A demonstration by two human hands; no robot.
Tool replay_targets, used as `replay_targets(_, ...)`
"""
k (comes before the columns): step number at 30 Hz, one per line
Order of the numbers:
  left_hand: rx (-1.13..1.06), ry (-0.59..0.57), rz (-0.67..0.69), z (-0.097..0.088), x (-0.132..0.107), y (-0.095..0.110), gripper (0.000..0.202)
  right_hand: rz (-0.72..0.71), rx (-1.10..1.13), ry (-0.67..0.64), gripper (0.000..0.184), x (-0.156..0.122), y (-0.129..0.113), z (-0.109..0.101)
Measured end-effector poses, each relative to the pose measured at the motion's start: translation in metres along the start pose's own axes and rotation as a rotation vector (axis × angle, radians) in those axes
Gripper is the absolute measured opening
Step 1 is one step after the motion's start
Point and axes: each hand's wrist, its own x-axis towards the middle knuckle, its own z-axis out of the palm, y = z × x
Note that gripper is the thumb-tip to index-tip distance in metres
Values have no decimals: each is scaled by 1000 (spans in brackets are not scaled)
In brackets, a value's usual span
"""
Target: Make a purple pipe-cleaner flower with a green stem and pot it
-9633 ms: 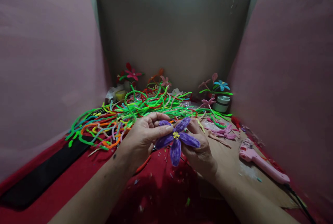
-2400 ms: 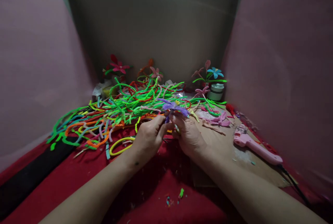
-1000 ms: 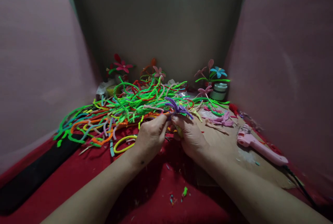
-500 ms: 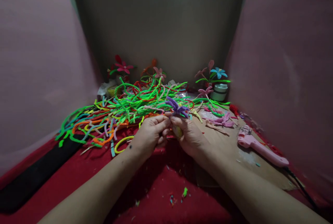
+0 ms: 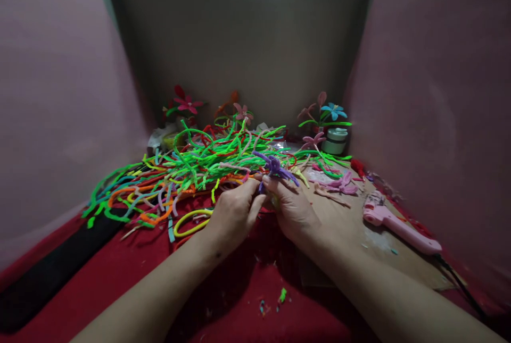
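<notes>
A purple pipe-cleaner flower (image 5: pixel 275 167) is held up just in front of a big heap of pipe cleaners (image 5: pixel 191 167), mostly green with orange, yellow and pink ones. My left hand (image 5: pixel 233 212) pinches the flower's underside with thumb and fingers closed. My right hand (image 5: pixel 291 207) is closed round the base of the same flower, and a bit of yellow shows between its fingers. Both hands touch each other over the red cloth (image 5: pixel 131 258).
A pink glue gun (image 5: pixel 395 226) with a black cord lies on brown cardboard (image 5: pixel 351 226) at the right. A yellow loop (image 5: pixel 191 222) lies left of my hands. Finished flowers (image 5: pixel 329 114) and a small jar (image 5: pixel 334 141) stand at the back. A black strip (image 5: pixel 51 274) lies at the left.
Nine seconds ago the flower faced me with petals spread flat. Now it is turned upward, petals bunched, and my fingers have shifted slightly at its base over the last second.
</notes>
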Motion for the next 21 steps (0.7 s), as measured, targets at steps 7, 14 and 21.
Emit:
replay_targets(7, -1, 33, -35, 1, -1, -2, 17, -21, -129, -59, 12, -3, 2, -3)
replay_targets(14, -507, -52, -332, -5, 4, 5, 19, -19, -239, -137, 15, -4, -2, -1)
replay_targets(21, -1048, -204, -565, -10, 4, 10, 15, 50, -113, -126, 18, -2, 3, -3)
